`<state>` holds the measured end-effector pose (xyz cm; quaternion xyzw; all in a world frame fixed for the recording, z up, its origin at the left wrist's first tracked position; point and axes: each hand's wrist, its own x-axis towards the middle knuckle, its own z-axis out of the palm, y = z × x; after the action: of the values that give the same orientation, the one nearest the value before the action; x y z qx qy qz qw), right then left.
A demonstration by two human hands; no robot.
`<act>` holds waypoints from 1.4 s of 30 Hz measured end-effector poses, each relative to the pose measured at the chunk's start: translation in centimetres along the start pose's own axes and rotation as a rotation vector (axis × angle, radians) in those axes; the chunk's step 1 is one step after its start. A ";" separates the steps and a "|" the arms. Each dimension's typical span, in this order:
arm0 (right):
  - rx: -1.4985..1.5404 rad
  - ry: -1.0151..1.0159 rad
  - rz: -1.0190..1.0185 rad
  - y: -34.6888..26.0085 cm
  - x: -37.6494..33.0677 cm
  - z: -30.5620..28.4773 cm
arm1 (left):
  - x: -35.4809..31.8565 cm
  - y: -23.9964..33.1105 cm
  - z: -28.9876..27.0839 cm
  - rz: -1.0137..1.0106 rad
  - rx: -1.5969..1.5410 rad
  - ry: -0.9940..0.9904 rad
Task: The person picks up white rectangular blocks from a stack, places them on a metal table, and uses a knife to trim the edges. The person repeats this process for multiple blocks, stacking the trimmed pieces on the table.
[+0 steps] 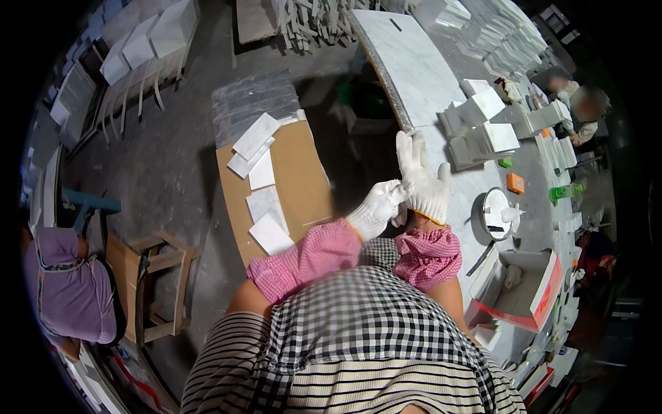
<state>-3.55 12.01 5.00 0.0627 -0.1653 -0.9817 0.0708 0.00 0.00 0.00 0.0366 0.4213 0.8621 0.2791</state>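
The left hand [376, 207] pinches the cuff edge of the white glove [422, 181] worn on the right hand [420, 183]; its grip is narrow, closed on the knit fabric near the wrist. The right hand stands upright with fingers spread, holding nothing. Pink sleeve covers [314, 255] hide both forearms, and the checked apron [358, 324] blocks whatever lies below the hands. Where exactly the left fingertips meet the cuff is hard to make out. To the right, the long grey surface [476, 228] is crowded with white stone blocks [486, 117], a round dish [495, 212] and a white box with a red rim [517, 290], leaving little bare room. To the left, a brown board [303, 179] carries white tiles [262, 172]. Another person's purple back [65, 283] is cut off at the left edge.
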 end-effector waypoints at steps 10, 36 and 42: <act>-0.674 -0.217 -0.112 0.9 -0.1 3.0 | -2.5 3.2 3.2 -0.106 0.285 -0.157; -3.219 0.091 -0.654 -14.2 -0.3 -2.3 | -16.6 1.4 -17.8 -0.411 1.465 1.040; -3.440 0.004 -0.654 -15.3 -1.8 -5.5 | -16.3 0.0 -17.5 -0.689 1.173 1.037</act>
<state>-2.78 24.91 -5.10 0.0483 -0.9900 -0.0031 0.1323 8.49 -20.72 -8.44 -0.3542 0.8615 0.2791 0.2334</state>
